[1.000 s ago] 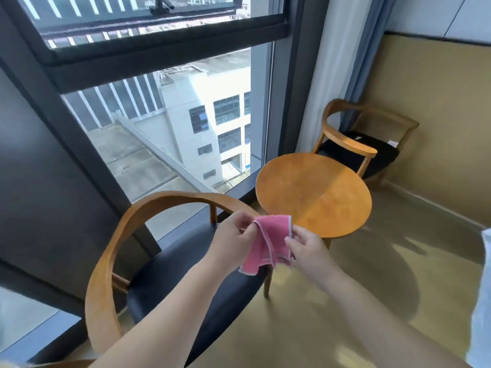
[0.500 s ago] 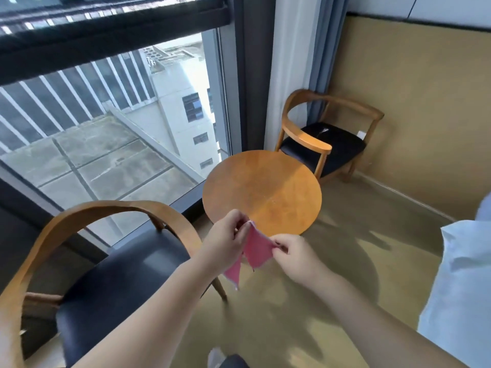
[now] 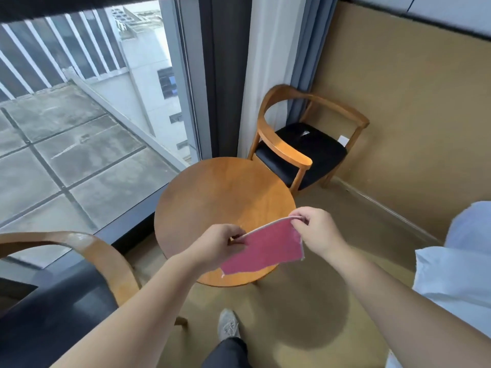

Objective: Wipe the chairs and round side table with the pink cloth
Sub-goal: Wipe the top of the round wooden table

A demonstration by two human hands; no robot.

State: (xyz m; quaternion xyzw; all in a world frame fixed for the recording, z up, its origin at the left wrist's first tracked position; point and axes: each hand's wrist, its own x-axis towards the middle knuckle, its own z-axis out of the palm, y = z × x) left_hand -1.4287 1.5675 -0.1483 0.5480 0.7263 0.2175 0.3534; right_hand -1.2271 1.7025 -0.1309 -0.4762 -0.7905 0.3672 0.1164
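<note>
The pink cloth (image 3: 265, 248) is stretched flat in the air above the near edge of the round wooden side table (image 3: 212, 203). My left hand (image 3: 215, 244) pinches its left top corner and my right hand (image 3: 316, 232) pinches its right top corner. One wooden chair with a black seat (image 3: 300, 147) stands beyond the table by the curtain. A second chair (image 3: 79, 274) is at the lower left, its curved back close to my left forearm.
A floor-to-ceiling window (image 3: 93, 128) runs along the left. White and blue curtains (image 3: 276, 62) hang in the corner. A tan wall panel (image 3: 411, 115) bounds the right side. My shoe (image 3: 228, 325) is on the beige floor below the table.
The view has shifted right and closer to the table. My hands have moved apart and spread the cloth out from a bunched fold into a flat sheet over the table edge.
</note>
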